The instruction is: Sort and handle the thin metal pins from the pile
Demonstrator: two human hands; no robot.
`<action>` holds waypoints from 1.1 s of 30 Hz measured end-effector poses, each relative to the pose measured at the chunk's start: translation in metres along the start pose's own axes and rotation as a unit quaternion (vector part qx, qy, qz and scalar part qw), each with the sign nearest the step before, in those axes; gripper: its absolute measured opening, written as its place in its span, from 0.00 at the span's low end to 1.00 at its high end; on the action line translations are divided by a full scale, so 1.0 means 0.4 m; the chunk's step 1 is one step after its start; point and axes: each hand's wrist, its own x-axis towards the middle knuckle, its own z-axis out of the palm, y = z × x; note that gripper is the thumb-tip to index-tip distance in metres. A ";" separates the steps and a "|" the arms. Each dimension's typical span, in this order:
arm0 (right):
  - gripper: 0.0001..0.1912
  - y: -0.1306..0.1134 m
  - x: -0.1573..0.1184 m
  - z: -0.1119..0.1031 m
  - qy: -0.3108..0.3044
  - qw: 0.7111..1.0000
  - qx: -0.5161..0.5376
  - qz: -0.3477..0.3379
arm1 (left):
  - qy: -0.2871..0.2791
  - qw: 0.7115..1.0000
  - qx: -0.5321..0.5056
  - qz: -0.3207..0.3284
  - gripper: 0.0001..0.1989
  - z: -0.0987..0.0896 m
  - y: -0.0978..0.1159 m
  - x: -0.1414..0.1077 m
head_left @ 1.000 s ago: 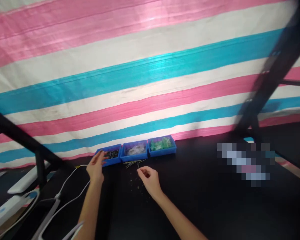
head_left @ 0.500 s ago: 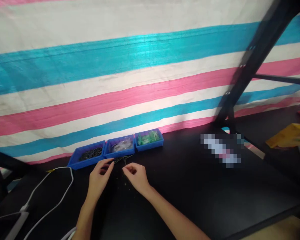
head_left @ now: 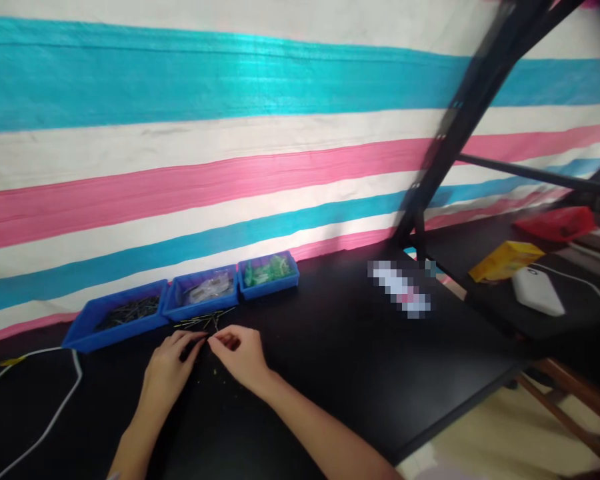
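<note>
My left hand (head_left: 170,365) and my right hand (head_left: 241,355) meet fingertip to fingertip just above the black table. Both are closed in a pinch; whatever sits between the fingertips is too small to make out. Right behind the fingers lies a loose pile of thin dark pins (head_left: 203,321), perhaps screws or nails. Three blue bins stand in a row behind it: the left bin (head_left: 83,333) holds many similar thin dark pieces, the middle bin (head_left: 200,308) clear plastic bags, and the right bin (head_left: 270,287) green plastic pieces.
Small crumbs (head_left: 219,375) dot the black table (head_left: 320,373) near my hands. A white cable (head_left: 63,407) loops at the left. Blurred-out papers lie at the right, before a black metal frame (head_left: 445,147). Beyond are a yellow packet (head_left: 505,261) and a white power bank (head_left: 537,291).
My hands have come together; the left thumb and fingers have closed from a looser, more open curl. The view has swung right, showing more of the neighbouring table.
</note>
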 end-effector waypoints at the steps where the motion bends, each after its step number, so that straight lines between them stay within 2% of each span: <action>1: 0.10 0.001 0.000 0.001 0.003 1.000 0.001 0.000 | -0.002 1.000 -0.001 -0.006 0.17 0.001 -0.003 -0.001; 4: 0.09 0.001 0.001 -0.001 0.010 1.000 0.005 -0.002 | 0.001 1.000 -0.012 -0.023 0.17 0.002 -0.008 -0.002; 8: 0.09 -0.009 0.008 -0.018 0.031 0.999 -0.013 -0.018 | 0.052 0.993 -0.093 -0.057 0.18 -0.002 0.024 -0.003; 12: 0.12 -0.016 0.024 -0.043 0.052 0.998 -0.021 -0.013 | 0.078 0.961 -0.188 -0.189 0.20 -0.008 0.084 -0.004; 14: 0.14 -0.014 0.032 -0.048 0.051 0.999 -0.007 -0.004 | 0.064 0.939 -0.233 -0.245 0.20 -0.007 0.103 -0.003; 16: 0.13 -0.008 0.039 -0.048 0.043 0.999 0.012 -0.002 | 0.043 0.922 -0.275 -0.271 0.22 -0.002 0.111 -0.001; 24: 0.15 0.017 0.053 -0.036 0.008 0.997 0.066 0.032 | 0.022 0.885 -0.341 -0.316 0.28 0.012 0.121 0.007; 28: 0.13 0.016 0.052 -0.036 0.013 0.998 0.054 0.025 | 0.017 0.891 -0.323 -0.319 0.28 0.011 0.118 0.009; 33: 0.12 0.000 0.053 -0.039 0.026 0.993 0.111 0.034 | -0.013 0.897 -0.312 -0.314 0.26 -0.001 0.129 0.011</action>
